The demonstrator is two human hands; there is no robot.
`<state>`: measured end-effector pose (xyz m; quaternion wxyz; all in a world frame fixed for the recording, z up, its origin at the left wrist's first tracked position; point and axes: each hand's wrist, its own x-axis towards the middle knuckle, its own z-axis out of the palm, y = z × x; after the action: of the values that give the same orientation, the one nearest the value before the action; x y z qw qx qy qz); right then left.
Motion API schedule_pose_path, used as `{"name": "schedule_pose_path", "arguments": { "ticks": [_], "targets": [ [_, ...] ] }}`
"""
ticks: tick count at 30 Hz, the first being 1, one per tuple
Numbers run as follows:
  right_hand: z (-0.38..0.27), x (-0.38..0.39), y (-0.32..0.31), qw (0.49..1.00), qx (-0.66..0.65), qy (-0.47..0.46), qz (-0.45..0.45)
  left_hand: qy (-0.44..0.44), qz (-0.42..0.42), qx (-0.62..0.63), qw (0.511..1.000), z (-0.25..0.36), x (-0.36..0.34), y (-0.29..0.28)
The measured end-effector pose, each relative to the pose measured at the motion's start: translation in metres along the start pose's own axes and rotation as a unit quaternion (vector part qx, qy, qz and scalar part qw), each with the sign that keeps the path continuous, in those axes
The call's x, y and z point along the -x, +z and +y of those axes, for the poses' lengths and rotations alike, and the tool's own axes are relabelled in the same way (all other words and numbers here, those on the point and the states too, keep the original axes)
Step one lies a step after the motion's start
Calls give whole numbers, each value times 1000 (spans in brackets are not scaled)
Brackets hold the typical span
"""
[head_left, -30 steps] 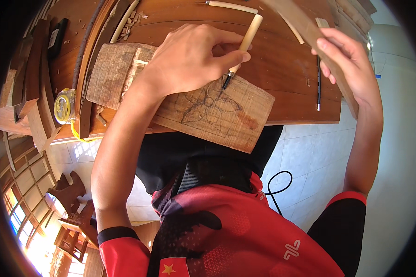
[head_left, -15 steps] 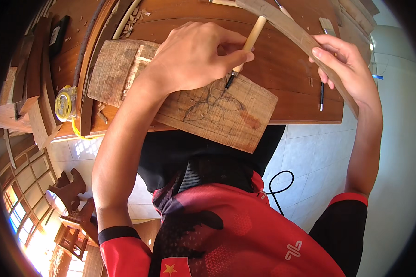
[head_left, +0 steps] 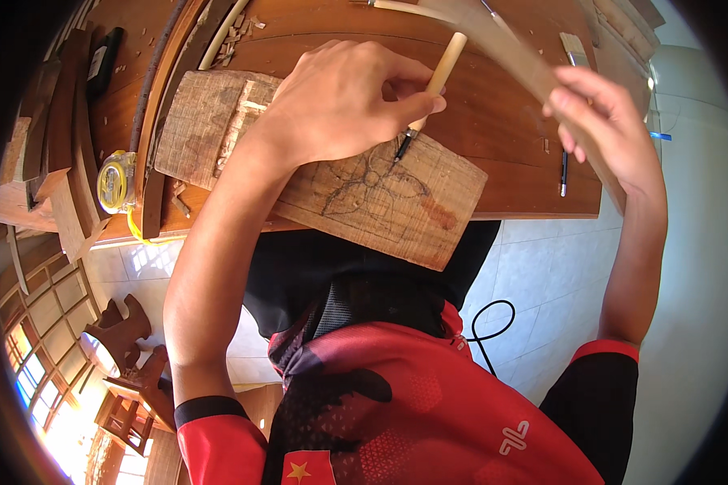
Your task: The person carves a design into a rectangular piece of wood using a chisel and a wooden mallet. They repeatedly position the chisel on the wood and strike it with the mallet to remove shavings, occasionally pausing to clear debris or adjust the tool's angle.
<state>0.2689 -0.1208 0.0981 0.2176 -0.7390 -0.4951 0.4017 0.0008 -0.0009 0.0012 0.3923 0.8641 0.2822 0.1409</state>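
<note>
Two hands were at work over a brown wooden tabletop (head_left: 526,174). The left hand (head_left: 344,101) had its grip clenched on a carving tool with a pale wooden handle (head_left: 443,66), pinched between thumb and fingers, the dark tip resting on a rough wooden board (head_left: 429,214). That board lay on the tabletop with its near corner hanging past the edge, and a pencilled flower outline (head_left: 376,182) showed just under the tool's tip. The right hand (head_left: 611,141) was raised to the right, its fingers curled around a long pale wooden strip (head_left: 501,40) that ran up and to the left across the tabletop; the grip grasped the strip's near end. A dark pencil (head_left: 564,171) lay on the tabletop just left of that hand. At the far left, a yellow tape measure (head_left: 116,182) sat beside stacked wood pieces (head_left: 61,153). A black cable (head_left: 493,327) looped on the tiled floor (head_left: 542,275) below.
</note>
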Motion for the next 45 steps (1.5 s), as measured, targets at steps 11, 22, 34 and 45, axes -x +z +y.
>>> {"name": "schedule_pose_path", "arguments": {
  "ticks": [11,22,34,45],
  "targets": [
    [2,6,5,1000,-6,12,9,7,-2,16,1000,2,2,-1],
    [21,21,16,993,-85,4,77,30,-2,-5,1000,4,4,-1],
    [40,40,39,981,-159,32,111,67,-36,25,997,-5,0,2],
    [36,53,32,986,-139,28,86,85,-58,24,994,3,0,-1]
  ]
}}
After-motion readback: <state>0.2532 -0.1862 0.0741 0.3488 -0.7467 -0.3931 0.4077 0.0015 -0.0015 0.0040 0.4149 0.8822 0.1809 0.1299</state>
